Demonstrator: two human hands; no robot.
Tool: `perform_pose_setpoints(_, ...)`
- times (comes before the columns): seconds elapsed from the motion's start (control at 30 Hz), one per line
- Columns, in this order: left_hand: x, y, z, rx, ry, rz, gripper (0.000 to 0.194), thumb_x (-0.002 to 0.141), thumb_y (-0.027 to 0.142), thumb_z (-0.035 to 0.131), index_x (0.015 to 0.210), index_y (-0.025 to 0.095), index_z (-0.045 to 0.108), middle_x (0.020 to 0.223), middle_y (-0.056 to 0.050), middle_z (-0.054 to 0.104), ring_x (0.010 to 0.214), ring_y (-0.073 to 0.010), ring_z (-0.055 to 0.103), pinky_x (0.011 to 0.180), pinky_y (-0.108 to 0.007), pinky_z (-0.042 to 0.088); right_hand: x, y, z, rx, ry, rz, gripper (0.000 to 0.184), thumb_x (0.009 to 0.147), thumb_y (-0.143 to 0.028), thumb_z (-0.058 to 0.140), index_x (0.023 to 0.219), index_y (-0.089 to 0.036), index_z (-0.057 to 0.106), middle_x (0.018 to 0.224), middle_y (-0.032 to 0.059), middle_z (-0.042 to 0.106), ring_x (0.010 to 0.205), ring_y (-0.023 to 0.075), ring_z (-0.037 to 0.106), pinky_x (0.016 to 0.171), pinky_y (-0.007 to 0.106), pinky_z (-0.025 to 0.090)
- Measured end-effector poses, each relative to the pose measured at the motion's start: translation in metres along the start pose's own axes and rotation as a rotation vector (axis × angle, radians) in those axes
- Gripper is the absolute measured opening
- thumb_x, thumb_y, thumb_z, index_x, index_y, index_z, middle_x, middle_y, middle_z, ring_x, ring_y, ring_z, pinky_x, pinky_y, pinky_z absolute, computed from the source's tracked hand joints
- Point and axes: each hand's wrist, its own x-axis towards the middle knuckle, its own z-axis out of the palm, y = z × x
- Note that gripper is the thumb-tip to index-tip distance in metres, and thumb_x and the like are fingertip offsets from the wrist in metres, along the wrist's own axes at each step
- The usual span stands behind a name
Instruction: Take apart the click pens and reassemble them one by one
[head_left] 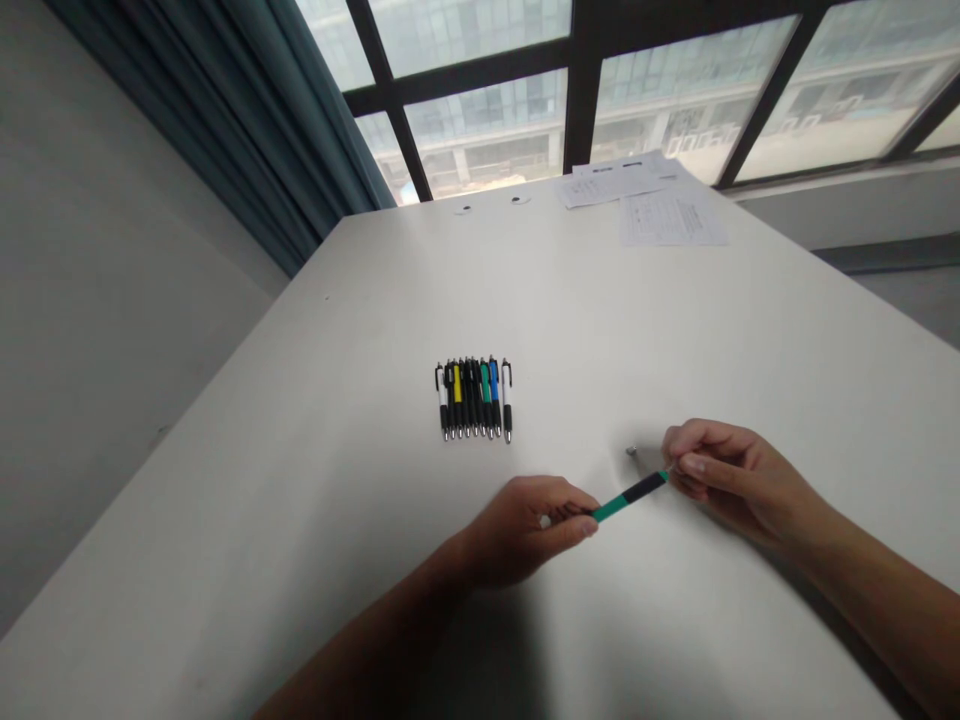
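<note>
Closest in, the left hand [525,530] and the right hand [739,480] are apart, with a green-and-black pen [628,497] spanning the gap between them. The left hand grips its lower end, and the right fingertips [679,465] pinch its upper end. The pen's long axis runs across the person's front, slanting from near left to far right. Both ends are buried in the fingers, so which way its tip points is hard to tell from this view.

Just beyond the pen, near the right hand, a small metal piece [631,451] lies on the white tabletop [300,450]. Farther on, a tight row of pens [474,400] lies side by side, metal tips toward the person and clips away. Broad bare tabletop stretches left of the hands and between the row and the far edge, where loose printed papers [645,190] lie. A long table edge slants away on the left, beside a grey wall [112,350]. A teal curtain [225,120] and a large window [675,100] close the view.
</note>
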Motion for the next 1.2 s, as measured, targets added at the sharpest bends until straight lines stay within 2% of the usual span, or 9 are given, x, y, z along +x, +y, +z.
perform_pose_setpoints(0.23, 0.001, 0.002, -0.001, 0.008, -0.003, 0.001, 0.018, 0.091, 0.026, 0.065, 0.097, 0.013, 0.077, 0.080, -0.003, 0.068, 0.074, -0.0126, 0.057, 0.071, -0.023, 0.042, -0.001, 0.004, 0.002, -0.160, -0.029, -0.001, 0.030, 0.075, -0.043, 0.084, 0.088, -0.020, 0.071, 0.067, -0.0010, 0.054, 0.052, 0.0098, 0.041, 0.045, 0.024, 0.030)
perform_pose_setpoints(0.37, 0.001, 0.002, -0.002, 0.000, -0.010, -0.006, 0.017, 0.091, 0.025, 0.064, 0.094, 0.014, 0.076, 0.080, -0.002, 0.067, 0.074, -0.0121, 0.057, 0.070, -0.022, 0.041, -0.001, 0.001, 0.000, -0.337, -0.006, -0.172, 0.029, 0.084, -0.040, 0.077, 0.106, -0.023, 0.070, 0.075, 0.0012, 0.057, 0.063, 0.0149, 0.052, 0.054, 0.027, 0.044)
perform_pose_setpoints(0.53, 0.001, 0.002, -0.001, -0.021, -0.009, -0.014, 0.016, 0.091, 0.025, 0.065, 0.094, 0.013, 0.075, 0.080, -0.002, 0.067, 0.074, -0.0122, 0.057, 0.071, -0.023, 0.041, 0.001, 0.002, 0.000, -0.899, -0.010, -0.424, 0.035, 0.093, -0.029, 0.063, 0.128, -0.024, 0.064, 0.106, 0.0107, 0.065, 0.071, 0.0168, 0.062, 0.058, 0.029, 0.051)
perform_pose_setpoints(0.67, 0.001, 0.002, -0.001, -0.025, -0.007, -0.006, 0.016, 0.091, 0.026, 0.065, 0.093, 0.013, 0.075, 0.080, -0.002, 0.067, 0.075, -0.0121, 0.057, 0.072, -0.023, 0.041, 0.006, 0.006, 0.002, -1.048, -0.093, -0.539, 0.027, 0.093, -0.021, 0.059, 0.117, -0.025, 0.071, 0.112, 0.0108, 0.071, 0.094, 0.0228, 0.069, 0.080, 0.035, 0.057)
perform_pose_setpoints(0.73, 0.001, 0.002, -0.002, -0.029, -0.009, -0.011, 0.016, 0.091, 0.025, 0.064, 0.093, 0.014, 0.075, 0.080, -0.001, 0.067, 0.074, -0.0120, 0.056, 0.072, -0.023, 0.041, 0.006, 0.007, 0.003, -1.016, -0.100, -0.519, 0.020, 0.093, -0.021, 0.059, 0.106, -0.024, 0.074, 0.103, 0.0094, 0.073, 0.096, 0.0237, 0.069, 0.084, 0.037, 0.056)
perform_pose_setpoints(0.8, 0.000, 0.001, -0.002, -0.032, -0.009, -0.017, 0.017, 0.091, 0.026, 0.064, 0.093, 0.014, 0.075, 0.080, -0.001, 0.067, 0.074, -0.0118, 0.056, 0.071, -0.023, 0.041, 0.005, 0.005, 0.003, -0.895, -0.051, -0.418, 0.016, 0.094, -0.025, 0.061, 0.104, -0.024, 0.073, 0.099, 0.0089, 0.074, 0.089, 0.0227, 0.069, 0.078, 0.036, 0.056)
perform_pose_setpoints(0.9, 0.000, 0.001, -0.003, -0.030, -0.010, -0.021, 0.017, 0.091, 0.026, 0.064, 0.092, 0.014, 0.075, 0.079, -0.001, 0.066, 0.072, -0.0116, 0.055, 0.070, -0.023, 0.041, 0.003, 0.000, 0.005, -0.551, 0.088, -0.245, 0.017, 0.089, -0.035, 0.071, 0.103, -0.024, 0.073, 0.091, 0.0070, 0.074, 0.075, 0.0193, 0.066, 0.064, 0.031, 0.054)
perform_pose_setpoints(1.0, 0.000, 0.001, -0.002, -0.030, -0.012, -0.021, 0.016, 0.091, 0.026, 0.064, 0.092, 0.013, 0.075, 0.078, -0.001, 0.065, 0.071, -0.0113, 0.055, 0.069, -0.023, 0.040, 0.002, -0.006, 0.008, -0.213, 0.162, -0.172, 0.023, 0.078, -0.038, 0.083, 0.095, -0.025, 0.075, 0.084, 0.0045, 0.074, 0.063, 0.0143, 0.060, 0.058, 0.028, 0.052)
perform_pose_setpoints(1.2, 0.000, 0.001, -0.001, -0.019, -0.001, -0.012, 0.017, 0.091, 0.025, 0.065, 0.094, 0.013, 0.075, 0.080, -0.002, 0.066, 0.074, -0.0120, 0.056, 0.070, -0.023, 0.041, 0.004, -0.010, 0.010, 0.052, 0.153, -0.100, 0.028, 0.065, -0.036, 0.093, 0.086, -0.025, 0.077, 0.079, 0.0040, 0.073, 0.060, 0.0130, 0.059, 0.054, 0.027, 0.053)
